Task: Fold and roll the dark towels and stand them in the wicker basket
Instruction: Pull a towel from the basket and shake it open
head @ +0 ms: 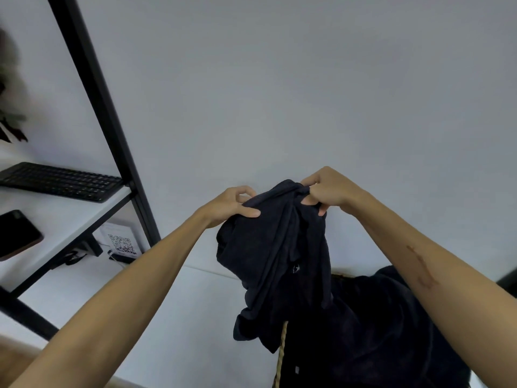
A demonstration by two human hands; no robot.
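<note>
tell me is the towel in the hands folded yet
Not folded: the dark towel hangs bunched, gripped at its top by left hand and right hand.

A single head-worn wide-angle view looks forward from close behind two raised hands, facing a pale wall (307, 93). A black shelf frame (103, 107) leans across the left edge, bent by the lens.

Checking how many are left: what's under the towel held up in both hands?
Below the lifted towel lies a dark towel heap, count unclear, covering a basket; only its rim shows.
</note>
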